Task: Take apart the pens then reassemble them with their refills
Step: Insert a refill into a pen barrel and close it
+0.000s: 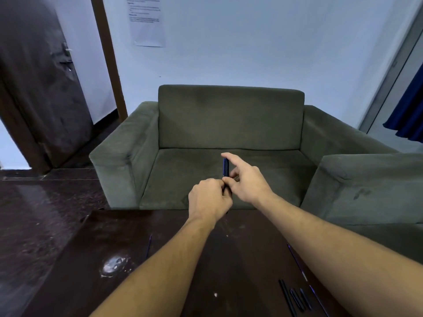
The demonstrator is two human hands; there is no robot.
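Note:
I hold a dark blue pen upright above the far edge of the dark table. My left hand is closed around its lower part. My right hand pinches the pen's middle with thumb and fingers, the index finger stretched over its top. A thin blue refill lies on the table to the left of my left forearm. Several dark pen parts lie in a row near the table's right front, beside a long thin blue refill partly hidden by my right forearm.
A grey-green sofa stands right behind the table, with a second sofa's arm at the right. A whitish stain marks the table's left side. A dark door stands at far left and a blue curtain at far right.

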